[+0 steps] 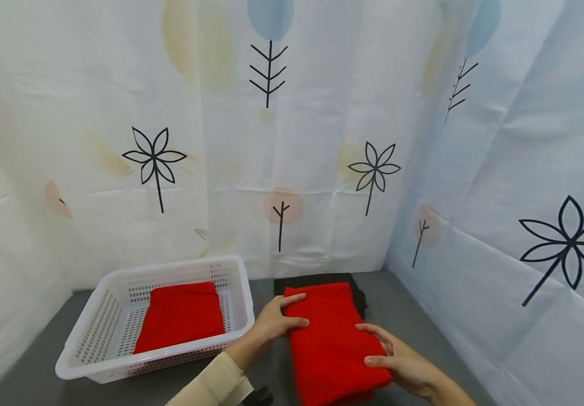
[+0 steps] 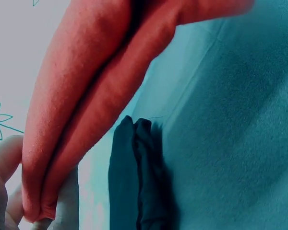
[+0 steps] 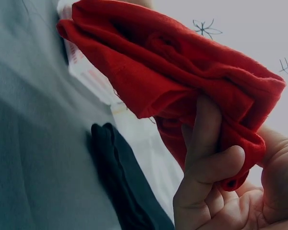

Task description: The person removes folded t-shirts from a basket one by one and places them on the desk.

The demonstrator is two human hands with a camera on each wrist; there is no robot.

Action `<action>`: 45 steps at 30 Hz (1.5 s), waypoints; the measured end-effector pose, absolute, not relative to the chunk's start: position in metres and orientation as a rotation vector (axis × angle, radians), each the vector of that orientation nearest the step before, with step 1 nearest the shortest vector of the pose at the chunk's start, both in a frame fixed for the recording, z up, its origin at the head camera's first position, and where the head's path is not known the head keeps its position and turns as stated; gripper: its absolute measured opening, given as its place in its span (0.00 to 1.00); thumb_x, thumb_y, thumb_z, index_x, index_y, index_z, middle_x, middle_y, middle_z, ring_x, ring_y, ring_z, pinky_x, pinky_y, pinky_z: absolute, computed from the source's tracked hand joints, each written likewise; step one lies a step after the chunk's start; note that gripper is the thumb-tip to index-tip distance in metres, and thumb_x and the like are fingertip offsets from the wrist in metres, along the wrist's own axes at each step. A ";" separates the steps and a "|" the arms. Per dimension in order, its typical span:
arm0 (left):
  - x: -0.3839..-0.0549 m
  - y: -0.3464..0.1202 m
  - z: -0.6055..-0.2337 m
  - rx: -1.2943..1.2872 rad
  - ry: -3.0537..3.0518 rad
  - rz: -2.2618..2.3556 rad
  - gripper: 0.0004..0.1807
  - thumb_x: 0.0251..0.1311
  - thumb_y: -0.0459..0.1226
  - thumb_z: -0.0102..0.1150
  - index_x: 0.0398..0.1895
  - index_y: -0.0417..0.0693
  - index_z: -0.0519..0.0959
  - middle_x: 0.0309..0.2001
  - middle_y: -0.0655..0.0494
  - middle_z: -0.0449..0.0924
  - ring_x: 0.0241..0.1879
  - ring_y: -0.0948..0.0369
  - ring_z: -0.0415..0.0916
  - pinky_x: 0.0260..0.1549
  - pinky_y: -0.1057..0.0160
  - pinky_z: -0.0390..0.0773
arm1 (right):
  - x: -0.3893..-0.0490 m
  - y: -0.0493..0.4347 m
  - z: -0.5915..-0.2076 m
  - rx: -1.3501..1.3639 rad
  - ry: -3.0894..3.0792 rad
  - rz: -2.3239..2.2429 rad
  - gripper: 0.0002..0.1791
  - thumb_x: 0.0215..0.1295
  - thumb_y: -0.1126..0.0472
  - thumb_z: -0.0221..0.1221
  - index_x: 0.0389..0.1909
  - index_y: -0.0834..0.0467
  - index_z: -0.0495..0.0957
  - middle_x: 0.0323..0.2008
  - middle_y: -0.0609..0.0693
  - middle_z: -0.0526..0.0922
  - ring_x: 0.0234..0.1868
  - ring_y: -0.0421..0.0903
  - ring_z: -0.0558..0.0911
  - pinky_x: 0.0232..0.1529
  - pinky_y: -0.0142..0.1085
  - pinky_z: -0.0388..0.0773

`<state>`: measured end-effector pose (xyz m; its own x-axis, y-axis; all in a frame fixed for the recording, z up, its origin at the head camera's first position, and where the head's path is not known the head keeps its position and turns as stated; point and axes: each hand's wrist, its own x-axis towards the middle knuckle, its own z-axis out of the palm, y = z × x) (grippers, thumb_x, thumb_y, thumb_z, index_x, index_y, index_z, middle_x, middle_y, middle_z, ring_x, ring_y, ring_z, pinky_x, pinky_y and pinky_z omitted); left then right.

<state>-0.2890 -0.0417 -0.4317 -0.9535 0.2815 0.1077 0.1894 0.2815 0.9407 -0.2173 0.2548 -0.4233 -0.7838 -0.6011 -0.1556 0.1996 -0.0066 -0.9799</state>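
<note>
A folded red cloth (image 1: 329,338) is held up between both hands, clear of the grey table in the wrist views. My left hand (image 1: 273,318) grips its left edge, thumb on top and other fingers partly hidden. On the opposite side my right hand (image 1: 398,361) pinches the cloth, with fingers curled under its layers in the right wrist view. Several folded layers and a frayed edge show from below. Behind and partly under it in the head view lies a folded black cloth (image 1: 317,278) on the table.
At the left stands a white plastic basket (image 1: 80,361) with perforated walls. Another folded red cloth (image 1: 182,316) lies inside it. The grey table (image 1: 408,299) meets a patterned white curtain (image 1: 312,141) at the back and on the right.
</note>
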 end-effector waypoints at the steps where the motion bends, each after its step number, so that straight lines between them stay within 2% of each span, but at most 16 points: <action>1: -0.290 -0.039 -0.433 0.449 2.434 1.791 0.33 0.49 0.34 0.72 0.63 0.46 0.77 0.58 0.40 0.71 0.47 0.50 0.72 0.34 0.60 0.83 | -0.217 0.257 -0.424 -0.417 1.726 -1.844 0.35 0.74 0.65 0.50 0.75 0.62 0.45 0.42 0.46 0.85 0.46 0.43 0.83 0.50 0.36 0.80; 7: -0.294 -0.025 -0.442 0.431 2.363 1.818 0.33 0.49 0.32 0.72 0.63 0.47 0.77 0.58 0.41 0.70 0.44 0.52 0.72 0.30 0.58 0.84 | -0.218 0.272 -0.429 -0.408 1.775 -1.824 0.35 0.74 0.65 0.50 0.75 0.63 0.44 0.39 0.45 0.84 0.47 0.43 0.81 0.51 0.37 0.78; 17: -0.299 0.004 -0.452 0.404 2.279 1.865 0.34 0.49 0.31 0.72 0.64 0.48 0.77 0.59 0.43 0.70 0.47 0.51 0.73 0.36 0.52 0.85 | -0.219 0.301 -0.436 -0.380 1.804 -1.807 0.33 0.75 0.64 0.49 0.74 0.61 0.46 0.50 0.48 0.83 0.52 0.45 0.80 0.52 0.38 0.79; 25: -0.305 0.028 -0.460 0.368 2.293 1.848 0.34 0.48 0.32 0.73 0.63 0.53 0.78 0.59 0.45 0.71 0.47 0.52 0.72 0.36 0.53 0.85 | -0.223 0.326 -0.445 -0.402 1.794 -1.831 0.29 0.75 0.66 0.48 0.73 0.56 0.52 0.54 0.48 0.82 0.53 0.44 0.81 0.53 0.38 0.79; 32: -0.307 0.044 -0.472 0.365 2.250 1.879 0.34 0.47 0.29 0.73 0.62 0.52 0.78 0.57 0.46 0.71 0.46 0.52 0.72 0.36 0.55 0.85 | -0.221 0.341 -0.451 -0.353 1.852 -1.794 0.33 0.75 0.64 0.49 0.75 0.63 0.47 0.60 0.47 0.77 0.57 0.44 0.77 0.55 0.39 0.77; 37: -0.308 0.051 -0.482 0.369 2.252 1.895 0.34 0.46 0.29 0.74 0.61 0.52 0.79 0.57 0.46 0.72 0.46 0.53 0.72 0.33 0.58 0.84 | -0.221 0.346 -0.457 -0.331 1.897 -1.778 0.33 0.74 0.63 0.50 0.75 0.64 0.48 0.62 0.44 0.72 0.58 0.42 0.75 0.56 0.38 0.76; 39: -0.308 0.052 -0.485 0.364 2.258 1.897 0.34 0.45 0.29 0.74 0.61 0.52 0.79 0.57 0.47 0.72 0.45 0.54 0.72 0.31 0.59 0.83 | -0.221 0.347 -0.460 -0.311 1.924 -1.763 0.33 0.74 0.63 0.51 0.75 0.63 0.49 0.63 0.48 0.72 0.58 0.42 0.75 0.56 0.39 0.76; 41: -0.309 0.055 -0.489 0.360 2.275 1.888 0.34 0.45 0.30 0.75 0.60 0.53 0.80 0.57 0.48 0.72 0.45 0.55 0.72 0.31 0.62 0.82 | -0.221 0.348 -0.464 -0.281 1.988 -1.729 0.34 0.74 0.62 0.52 0.75 0.63 0.50 0.67 0.52 0.66 0.62 0.44 0.70 0.57 0.40 0.73; 44: -0.310 0.058 -0.493 0.367 2.288 1.877 0.34 0.44 0.30 0.75 0.60 0.52 0.80 0.57 0.48 0.73 0.46 0.55 0.72 0.33 0.62 0.82 | -0.220 0.349 -0.469 -0.227 2.071 -1.684 0.34 0.73 0.61 0.53 0.74 0.63 0.52 0.73 0.66 0.53 0.71 0.58 0.57 0.64 0.52 0.66; 45: -0.310 0.060 -0.495 0.371 2.293 1.873 0.34 0.44 0.30 0.75 0.60 0.52 0.80 0.56 0.48 0.73 0.47 0.54 0.72 0.35 0.63 0.82 | -0.220 0.349 -0.470 -0.212 2.094 -1.674 0.34 0.73 0.61 0.53 0.74 0.63 0.52 0.74 0.68 0.47 0.72 0.62 0.51 0.65 0.56 0.63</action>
<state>-0.3103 0.0598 -0.4950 -0.9568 0.2887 0.0339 0.0909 0.1862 0.9783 -0.2198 0.3491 -0.4703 -0.8874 -0.3891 -0.2474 0.1556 0.2524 -0.9550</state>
